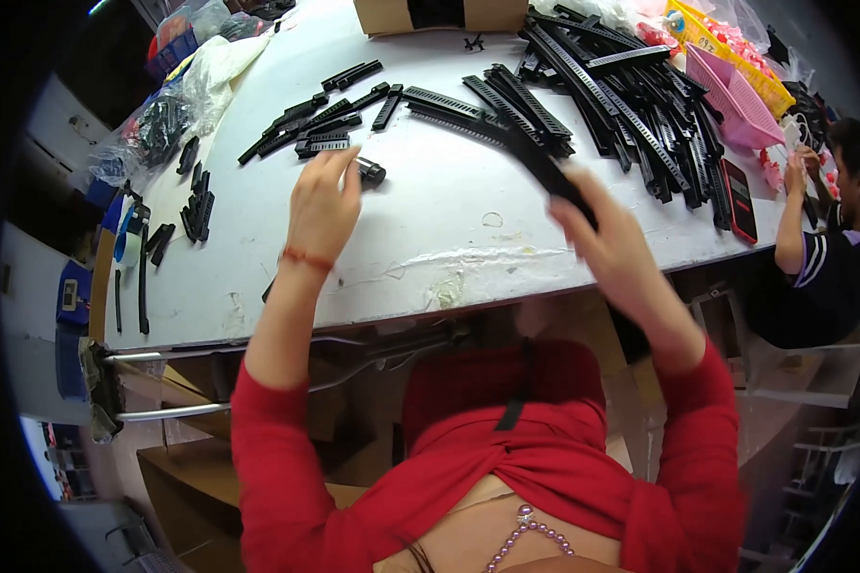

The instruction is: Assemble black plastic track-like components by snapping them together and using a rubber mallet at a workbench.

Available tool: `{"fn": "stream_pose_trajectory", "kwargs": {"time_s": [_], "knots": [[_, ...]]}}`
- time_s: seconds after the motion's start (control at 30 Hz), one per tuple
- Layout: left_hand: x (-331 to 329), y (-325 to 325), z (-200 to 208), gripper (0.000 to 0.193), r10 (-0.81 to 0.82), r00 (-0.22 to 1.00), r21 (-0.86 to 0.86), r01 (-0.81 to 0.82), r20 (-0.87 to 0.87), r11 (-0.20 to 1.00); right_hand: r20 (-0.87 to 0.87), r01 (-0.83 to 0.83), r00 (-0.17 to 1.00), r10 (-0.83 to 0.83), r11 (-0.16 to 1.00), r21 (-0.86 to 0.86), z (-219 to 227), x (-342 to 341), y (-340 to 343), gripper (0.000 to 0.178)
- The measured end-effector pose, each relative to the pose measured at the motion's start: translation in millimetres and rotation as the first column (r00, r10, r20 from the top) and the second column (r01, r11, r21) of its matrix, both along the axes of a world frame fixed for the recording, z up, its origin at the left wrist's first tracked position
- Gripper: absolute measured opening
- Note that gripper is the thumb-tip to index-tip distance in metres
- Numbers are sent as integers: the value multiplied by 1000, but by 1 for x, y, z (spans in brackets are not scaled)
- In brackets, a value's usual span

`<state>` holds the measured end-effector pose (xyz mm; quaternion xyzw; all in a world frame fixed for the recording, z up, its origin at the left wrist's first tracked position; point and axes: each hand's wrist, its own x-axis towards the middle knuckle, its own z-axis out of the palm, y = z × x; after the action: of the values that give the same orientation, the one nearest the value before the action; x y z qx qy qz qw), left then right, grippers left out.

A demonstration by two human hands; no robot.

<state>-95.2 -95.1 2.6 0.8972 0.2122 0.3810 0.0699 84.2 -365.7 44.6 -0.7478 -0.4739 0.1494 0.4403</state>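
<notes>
My right hand [607,234], smeared by motion, grips the near end of a long black slotted strip [545,172]. The strip slants up and left over the table, its far end overlapping other long strips [521,105]. Farther left, my left hand [323,210] is over the table with its fingers stretched forward, beside a short black piece [371,172] near the thumb. Just beyond those fingertips lies another short slotted black piece [322,143]. Several more short black pieces [301,121] form a loose group behind it. The left fingertips partly hide what is under them.
A large heap of black strips [631,95] covers the right side, with a red-edged phone [739,201] beside it. Pink [731,95] and yellow [736,48] baskets stand beyond. A cardboard box [440,17] is at the back. Another person [817,239] works at the right.
</notes>
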Motion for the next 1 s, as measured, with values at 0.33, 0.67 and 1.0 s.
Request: {"fn": "stream_pose_trajectory", "kwargs": {"time_s": [0.33,0.67,1.0], "knots": [[112,132,0,27,147,706,547,381,-692,745,-480,-6,877,-33,997,-81,-67,-59,-128,26],[33,-28,42,13,-484,832,-407,357,-271,841,-376,-75,925,48,995,-59,-82,-48,-103,15],[-61,-169,-46,17,-423,855,-891,93,300,-444,-125,-226,969,213,970,-94,-113,-69,-107,38]]}}
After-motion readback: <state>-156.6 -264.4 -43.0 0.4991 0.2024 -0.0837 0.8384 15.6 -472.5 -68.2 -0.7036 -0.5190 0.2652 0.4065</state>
